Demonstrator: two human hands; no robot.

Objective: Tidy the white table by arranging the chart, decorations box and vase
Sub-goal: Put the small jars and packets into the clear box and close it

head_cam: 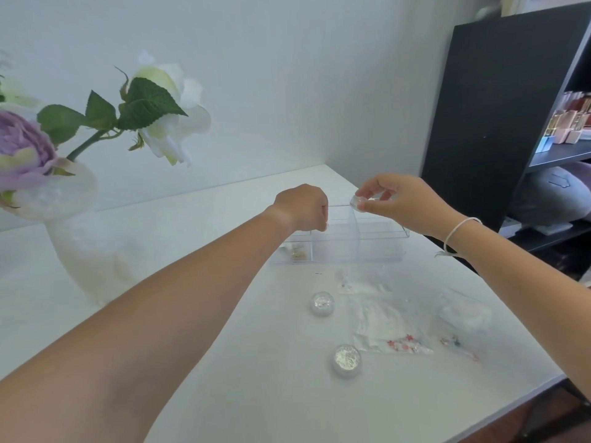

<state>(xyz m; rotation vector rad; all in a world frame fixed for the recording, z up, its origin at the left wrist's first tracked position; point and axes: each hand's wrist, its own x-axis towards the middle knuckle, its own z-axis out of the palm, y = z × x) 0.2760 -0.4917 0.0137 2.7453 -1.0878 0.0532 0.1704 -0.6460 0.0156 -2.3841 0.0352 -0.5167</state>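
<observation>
Head view: both hands at the clear decorations box

Head view shows much that is hard to read. The clear decorations box (345,238) all but vanishes against the white table (224,362); its dividers are faint, and only the left compartment shows small gold bits. The left hand (302,207) is curled into a fist at the box's left part, its fingertips hidden, so whether it pinches anything I cannot tell. The right hand (406,203) pinches a small round jar (357,202) between thumb and fingers, just above the box's far rim; a white cord circles that wrist. The white vase (80,251) stands at the left, well apart from the box, its flowers cut off by the frame edge.

Counted: two more glitter jars on the table (one nearer the box (322,302), one nearer the front (348,359)), and several clear packets (393,327) to their right, overlapping and too faint to count. No chart can be made out.

The table's right edge runs just beside the packets and a dark shelf unit (499,107). Bare table lies between vase and box, under the left forearm.
</observation>
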